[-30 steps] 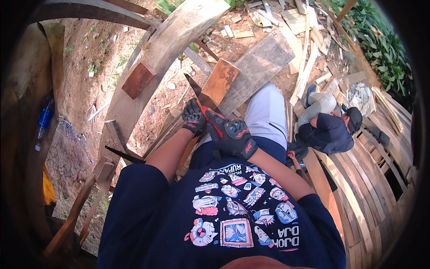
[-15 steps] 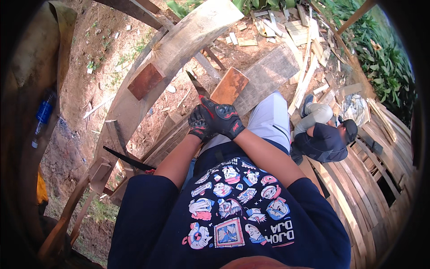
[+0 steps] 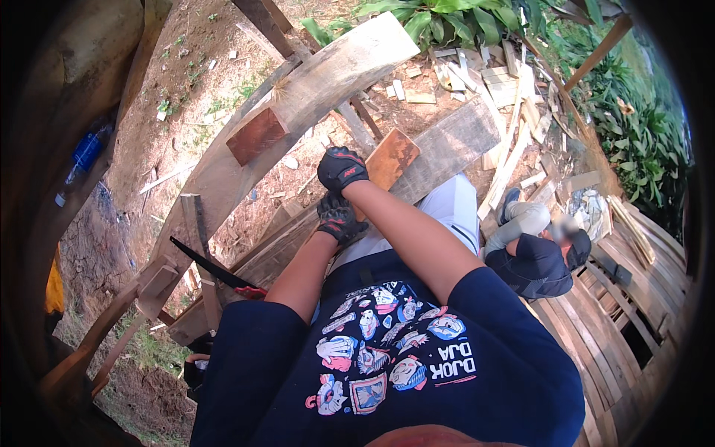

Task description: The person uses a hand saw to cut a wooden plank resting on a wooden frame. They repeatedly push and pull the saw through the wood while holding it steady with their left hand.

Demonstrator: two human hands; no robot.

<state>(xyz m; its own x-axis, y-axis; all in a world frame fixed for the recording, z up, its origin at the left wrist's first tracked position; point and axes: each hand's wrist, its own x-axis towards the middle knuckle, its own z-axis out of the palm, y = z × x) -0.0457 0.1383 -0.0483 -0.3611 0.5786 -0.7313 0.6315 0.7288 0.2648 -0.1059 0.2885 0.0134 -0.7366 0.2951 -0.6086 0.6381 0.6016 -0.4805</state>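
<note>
The right hand (image 3: 341,168), gloved in black and red, is curled shut near the lower-left end of a reddish board (image 3: 392,156); whether it grips the board or a tool is hidden under the glove. The board sits just above centre, its long axis running from 7 o'clock up to 1 o'clock, its far end resting against a grey plank (image 3: 447,145). The left hand (image 3: 340,220), also gloved, lies just below the right, at 6 o'clock from it, fingers bent, pressed on a beam; what it holds cannot be made out. A saw (image 3: 212,270) with a red handle lies at 8 o'clock. A big curved timber (image 3: 298,97) arcs away toward 12 o'clock. A seated person (image 3: 538,257) is at 3 o'clock, partly blurred.
</note>
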